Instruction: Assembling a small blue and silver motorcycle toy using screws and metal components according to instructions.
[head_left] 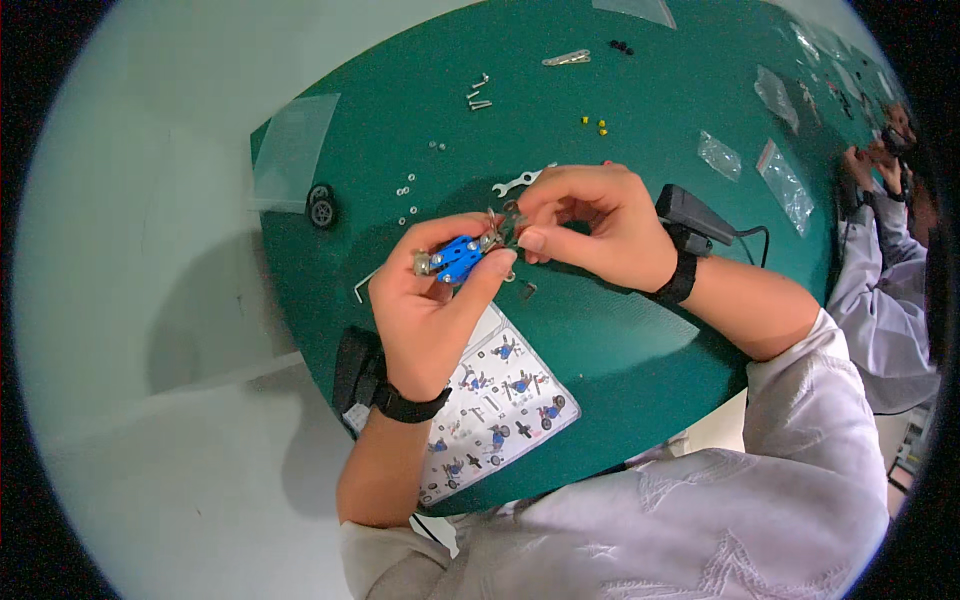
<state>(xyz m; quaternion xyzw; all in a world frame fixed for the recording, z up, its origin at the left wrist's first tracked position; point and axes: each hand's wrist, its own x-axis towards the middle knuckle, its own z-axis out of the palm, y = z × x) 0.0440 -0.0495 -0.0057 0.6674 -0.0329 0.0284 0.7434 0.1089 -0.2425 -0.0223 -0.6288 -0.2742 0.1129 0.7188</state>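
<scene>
In the middle of the frame, the left hand holds a small blue and silver toy between thumb and fingers. The right hand is just right of it, fingertips at the toy's silver end; it is hard to tell if they pinch it. Below lies a picture sheet. A small wrench lies just above, on the green table.

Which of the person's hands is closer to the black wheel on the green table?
Left. The left hand, holding the blue assembly, is to the wheel's right and lower; the right hand is much farther right.
</scene>
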